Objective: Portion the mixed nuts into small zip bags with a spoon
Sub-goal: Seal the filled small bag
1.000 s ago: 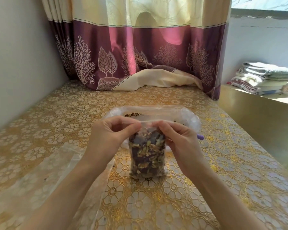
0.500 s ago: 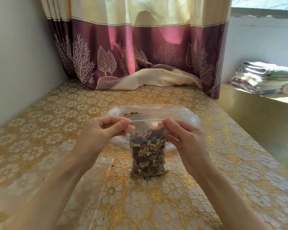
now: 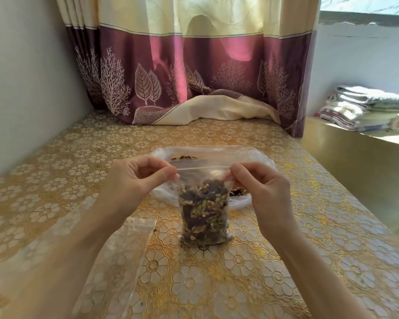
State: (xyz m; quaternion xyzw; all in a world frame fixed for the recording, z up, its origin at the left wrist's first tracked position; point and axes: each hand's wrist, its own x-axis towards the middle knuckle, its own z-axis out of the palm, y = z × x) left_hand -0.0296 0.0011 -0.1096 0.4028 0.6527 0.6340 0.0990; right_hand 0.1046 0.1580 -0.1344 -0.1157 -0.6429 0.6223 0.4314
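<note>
- The small zip bag (image 3: 204,210) stands upright on the gold floral tablecloth (image 3: 286,261), its base touching the cloth and mixed nuts (image 3: 203,215) filling it about two-thirds up.
- The left hand (image 3: 136,180) pinches the left end of the zip strip, thumb and forefinger pressed together on the plastic, the other fingers curled in.
- The right hand (image 3: 260,187) mirrors it, fingertips clamped on the right end of the strip.
- That pulls the top edge taut and level between them — by the look of it, a closing hold, the seal lined up to be pressed.
- Resting the bag on the table likely takes the load off the seal.
- Just behind sits the large supply bag (image 3: 251,157), mouth open, nuts showing inside, near enough for scooping.
- Empty bags (image 3: 115,256) lie flat under the left forearm, within reach for the next portion.
- No spoon can be made out.
</note>
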